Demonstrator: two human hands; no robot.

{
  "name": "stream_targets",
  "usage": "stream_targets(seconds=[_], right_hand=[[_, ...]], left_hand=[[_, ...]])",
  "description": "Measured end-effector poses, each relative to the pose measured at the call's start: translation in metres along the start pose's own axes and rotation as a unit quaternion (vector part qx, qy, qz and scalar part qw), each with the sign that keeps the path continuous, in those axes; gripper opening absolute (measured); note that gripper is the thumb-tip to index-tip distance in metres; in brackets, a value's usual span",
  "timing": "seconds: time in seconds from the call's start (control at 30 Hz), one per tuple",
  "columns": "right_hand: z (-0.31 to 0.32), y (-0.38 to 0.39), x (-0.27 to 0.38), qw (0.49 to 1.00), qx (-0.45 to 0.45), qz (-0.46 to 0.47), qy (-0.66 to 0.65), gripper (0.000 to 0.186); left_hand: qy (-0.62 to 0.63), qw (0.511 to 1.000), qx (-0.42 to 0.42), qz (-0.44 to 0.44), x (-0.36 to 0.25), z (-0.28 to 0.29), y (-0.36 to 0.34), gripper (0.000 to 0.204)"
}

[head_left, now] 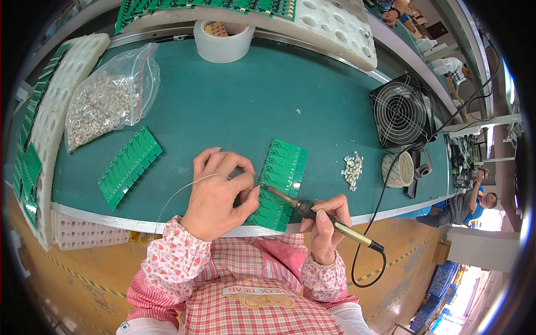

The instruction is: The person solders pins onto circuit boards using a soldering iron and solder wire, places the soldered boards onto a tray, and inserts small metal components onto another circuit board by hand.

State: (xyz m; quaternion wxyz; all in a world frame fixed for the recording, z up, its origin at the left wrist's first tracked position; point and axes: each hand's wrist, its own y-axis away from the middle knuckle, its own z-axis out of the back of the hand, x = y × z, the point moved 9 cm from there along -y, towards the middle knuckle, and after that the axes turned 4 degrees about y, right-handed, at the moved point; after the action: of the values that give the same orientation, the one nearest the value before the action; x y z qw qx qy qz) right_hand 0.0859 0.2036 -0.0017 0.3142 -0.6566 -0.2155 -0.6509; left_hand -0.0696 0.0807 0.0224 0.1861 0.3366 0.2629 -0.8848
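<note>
A green circuit board panel (282, 176) lies at the front edge of the green bench, with a row of pins along its left side. My right hand (326, 226) grips a soldering iron (349, 233) by its handle, and the tip reaches the left side of the board. Close beside that tip, my left hand (220, 192) is closed on a thin solder wire (181, 196), pinched between thumb and finger. The wire loops back over the hand toward the bench edge. Whether tip and wire touch cannot be made out.
Another green board panel (130, 166) lies to the left, below a clear bag of small pale parts (103, 103). Right of the work sit loose small parts (352, 170), a tape roll (398, 169) and a black fan (401, 111). A large tape roll (223, 47) stands at the back.
</note>
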Motion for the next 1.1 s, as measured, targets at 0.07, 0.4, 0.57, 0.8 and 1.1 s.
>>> stream_targets(seconds=[0.07, 0.4, 0.57, 0.8, 1.1], right_hand=[[0.0, -0.0001, 0.0003, 1.0, -0.005, 0.002, 0.002, 0.017], [-0.0004, 0.0004, 0.0001, 1.0, -0.003, -0.002, 0.004, 0.018], [-0.0012, 0.0004, 0.0016, 1.0, -0.006, -0.005, 0.001, 0.019], [-0.0006, 0.0016, 0.0004, 1.0, 0.002, 0.015, -0.001, 0.019], [0.0068, 0.0025, -0.0015, 0.999, -0.028, 0.017, -0.031, 0.021]], left_hand=[[-0.001, 1.0, 0.001, 0.001, 0.0002, -0.0002, -0.0002, 0.019], [-0.007, 1.0, 0.002, 0.003, -0.0004, -0.0004, -0.0012, 0.019], [-0.009, 1.0, -0.001, 0.004, 0.0007, -0.0022, -0.0015, 0.019], [-0.007, 1.0, -0.013, 0.0, 0.0001, 0.0001, -0.002, 0.018], [-0.003, 1.0, -0.003, 0.007, 0.0013, -0.0011, -0.0024, 0.013]])
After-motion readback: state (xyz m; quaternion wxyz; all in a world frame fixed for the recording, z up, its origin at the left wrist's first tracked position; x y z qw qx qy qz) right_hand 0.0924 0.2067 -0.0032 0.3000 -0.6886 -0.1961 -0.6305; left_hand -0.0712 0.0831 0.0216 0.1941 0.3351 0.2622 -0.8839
